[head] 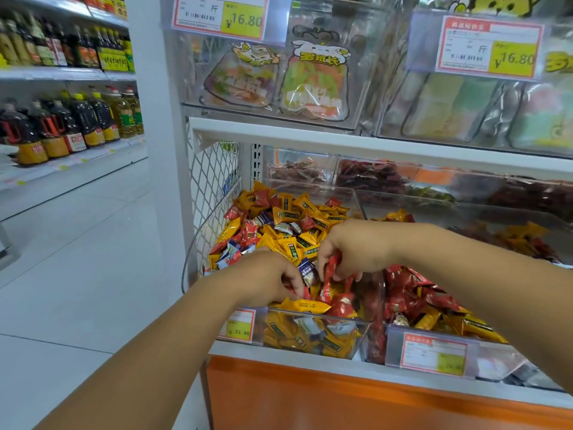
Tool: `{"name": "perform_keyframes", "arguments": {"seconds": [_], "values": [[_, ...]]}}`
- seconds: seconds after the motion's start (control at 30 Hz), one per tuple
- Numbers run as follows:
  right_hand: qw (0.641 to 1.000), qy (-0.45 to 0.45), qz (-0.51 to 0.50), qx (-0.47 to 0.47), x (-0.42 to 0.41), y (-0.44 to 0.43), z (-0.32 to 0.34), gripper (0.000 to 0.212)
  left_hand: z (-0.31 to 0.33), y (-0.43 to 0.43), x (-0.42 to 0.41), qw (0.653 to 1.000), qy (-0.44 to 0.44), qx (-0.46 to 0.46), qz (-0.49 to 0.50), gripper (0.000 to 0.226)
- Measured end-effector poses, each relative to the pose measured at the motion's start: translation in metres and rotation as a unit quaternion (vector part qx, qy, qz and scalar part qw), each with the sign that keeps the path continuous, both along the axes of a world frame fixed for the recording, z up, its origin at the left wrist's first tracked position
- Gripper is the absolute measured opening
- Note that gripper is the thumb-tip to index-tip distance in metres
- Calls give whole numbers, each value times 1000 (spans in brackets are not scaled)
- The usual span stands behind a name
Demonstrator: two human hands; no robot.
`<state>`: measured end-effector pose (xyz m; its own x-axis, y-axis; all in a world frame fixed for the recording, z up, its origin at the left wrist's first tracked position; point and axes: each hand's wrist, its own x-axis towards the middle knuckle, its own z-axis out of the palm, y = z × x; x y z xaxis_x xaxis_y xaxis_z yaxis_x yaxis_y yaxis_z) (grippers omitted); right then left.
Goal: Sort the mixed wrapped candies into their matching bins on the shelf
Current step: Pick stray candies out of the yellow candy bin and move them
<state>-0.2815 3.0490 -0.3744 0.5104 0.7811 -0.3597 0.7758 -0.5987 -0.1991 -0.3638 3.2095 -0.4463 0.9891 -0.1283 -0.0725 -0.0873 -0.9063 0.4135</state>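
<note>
At the clear front bin (316,336) of mixed wrapped candies (288,218) (yellow, red, blue), a person's right hand (350,246) pinches red candies (331,270) just above them; the left hand (273,276) curls into them, grip unclear. Bagged sweets (311,82) stand above the bin.

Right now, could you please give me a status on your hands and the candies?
Right hand pinching red candies over the mixed bin. Left hand down among yellow wrappers, grip unclear. Red pile one bin right, path open.
</note>
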Motion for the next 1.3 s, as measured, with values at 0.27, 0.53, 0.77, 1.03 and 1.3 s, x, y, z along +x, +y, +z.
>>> {"name": "perform_keyframes", "arguments": {"seconds": [0.27, 0.53, 0.77, 1.03, 1.3], "values": [[988, -28, 43, -147, -11, 3, 2, 41, 1, 10, -11, 991, -48, -118, 45, 6], [973, -71, 68, -207, -22, 14, -22, 48, 5, 18, -20, 974, -93, -191, 80, 13], [999, 18, -27, -19, -20, 5, -12, 20, 12, 24, -25, 959, -110, -243, 92, 5], [959, -12, -90, 269, -28, -16, -7, 23, 24, 13, -25, 959, -115, -244, 89, 24], [809, -51, -216, 544, -15, -54, -1, 28, 47, -22, -12, 932, -186, -297, 93, 16]]}}
